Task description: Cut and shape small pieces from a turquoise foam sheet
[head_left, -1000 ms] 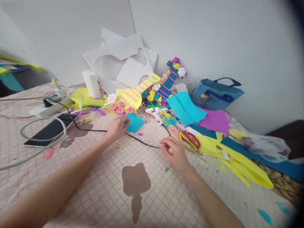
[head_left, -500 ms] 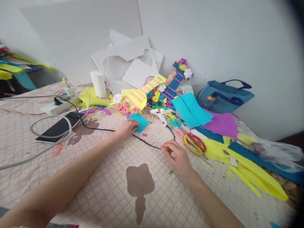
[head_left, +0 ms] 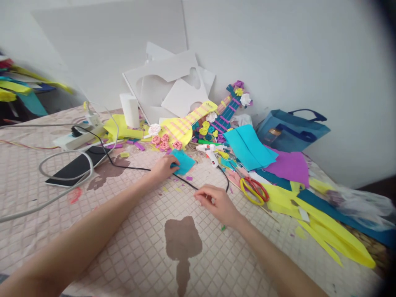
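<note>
In the head view my left hand (head_left: 163,168) is closed at the left edge of a small turquoise sheet of crepe paper (head_left: 185,163), thumb and fingers pinching it against the table. To its right, my right hand (head_left: 218,202) hovers low, fingers curled together at the thumb. Its fingertips are beside the black cord (head_left: 187,182); whatever they hold, if anything, is too small to make out. A white hot glue gun (head_left: 211,156) lies beyond that hand, with the cord running from its handle.
Scissors (head_left: 262,192) with red and yellow handles lie on the right near yellow paper strips (head_left: 337,231). Behind stand a yellow paper guitar (head_left: 182,128) and a blue one (head_left: 227,113). A power strip (head_left: 77,138) and black tablet-like slab (head_left: 77,165) are on the left.
My right hand has moved left, closer to my left hand. My left hand stays at the turquoise paper. The view has shifted slightly.
</note>
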`<action>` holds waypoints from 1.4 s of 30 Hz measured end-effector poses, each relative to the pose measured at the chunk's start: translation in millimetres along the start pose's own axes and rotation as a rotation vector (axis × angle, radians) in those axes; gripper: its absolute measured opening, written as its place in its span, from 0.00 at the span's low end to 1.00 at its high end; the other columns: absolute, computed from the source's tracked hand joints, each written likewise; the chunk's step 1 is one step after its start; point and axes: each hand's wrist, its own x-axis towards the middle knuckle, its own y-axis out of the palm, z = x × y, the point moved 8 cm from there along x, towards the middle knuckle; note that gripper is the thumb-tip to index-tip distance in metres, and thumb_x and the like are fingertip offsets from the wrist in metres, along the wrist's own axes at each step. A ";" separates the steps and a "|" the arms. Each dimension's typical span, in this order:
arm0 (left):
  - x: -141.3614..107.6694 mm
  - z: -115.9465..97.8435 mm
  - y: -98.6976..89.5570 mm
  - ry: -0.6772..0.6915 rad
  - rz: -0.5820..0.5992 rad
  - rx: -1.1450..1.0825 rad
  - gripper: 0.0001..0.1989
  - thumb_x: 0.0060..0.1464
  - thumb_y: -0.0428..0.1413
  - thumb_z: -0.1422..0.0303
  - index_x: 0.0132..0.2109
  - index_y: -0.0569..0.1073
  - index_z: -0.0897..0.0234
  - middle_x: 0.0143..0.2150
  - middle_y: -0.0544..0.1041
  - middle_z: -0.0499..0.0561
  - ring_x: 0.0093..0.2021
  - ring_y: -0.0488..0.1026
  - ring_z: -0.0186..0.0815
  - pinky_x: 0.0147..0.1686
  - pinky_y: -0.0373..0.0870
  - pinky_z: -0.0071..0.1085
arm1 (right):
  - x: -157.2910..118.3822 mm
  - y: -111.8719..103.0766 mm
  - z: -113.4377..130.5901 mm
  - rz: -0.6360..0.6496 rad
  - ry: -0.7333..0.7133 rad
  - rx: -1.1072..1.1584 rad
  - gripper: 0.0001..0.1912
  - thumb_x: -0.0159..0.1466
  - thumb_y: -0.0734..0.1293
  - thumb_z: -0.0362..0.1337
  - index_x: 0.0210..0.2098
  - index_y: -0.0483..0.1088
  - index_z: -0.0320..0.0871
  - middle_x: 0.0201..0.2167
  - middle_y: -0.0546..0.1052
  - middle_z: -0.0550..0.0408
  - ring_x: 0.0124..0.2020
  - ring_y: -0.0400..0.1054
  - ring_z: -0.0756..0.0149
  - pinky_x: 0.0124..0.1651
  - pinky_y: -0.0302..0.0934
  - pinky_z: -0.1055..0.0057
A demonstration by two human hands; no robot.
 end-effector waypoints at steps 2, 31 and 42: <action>0.1 0.9 1.3 -0.002 -0.010 -0.001 0.06 0.50 0.55 0.73 0.34 0.76 0.66 0.36 0.78 0.54 0.37 0.73 0.38 0.41 0.70 0.33 | 23.8 2.3 -2.2 -0.012 -0.064 -0.093 0.06 0.64 0.61 0.32 0.37 0.71 0.44 0.33 0.74 0.55 0.33 0.68 0.68 0.36 0.62 0.72; 0.5 -4.9 -0.9 0.026 -0.061 -0.023 0.06 0.54 0.53 0.70 0.34 0.75 0.66 0.34 0.77 0.53 0.36 0.73 0.37 0.40 0.68 0.34 | 92.6 25.5 -54.0 0.035 -0.141 -0.448 0.08 0.59 0.59 0.26 0.33 0.66 0.43 0.36 0.70 0.52 0.41 0.64 0.62 0.43 0.60 0.66; -23.3 -70.9 -14.5 0.368 -0.048 0.025 0.02 0.55 0.56 0.71 0.35 0.74 0.63 0.41 0.78 0.52 0.47 0.70 0.40 0.47 0.64 0.37 | 38.0 -16.2 -4.1 -0.120 -0.308 -0.343 0.08 0.60 0.59 0.26 0.35 0.64 0.45 0.39 0.70 0.50 0.45 0.64 0.61 0.49 0.61 0.62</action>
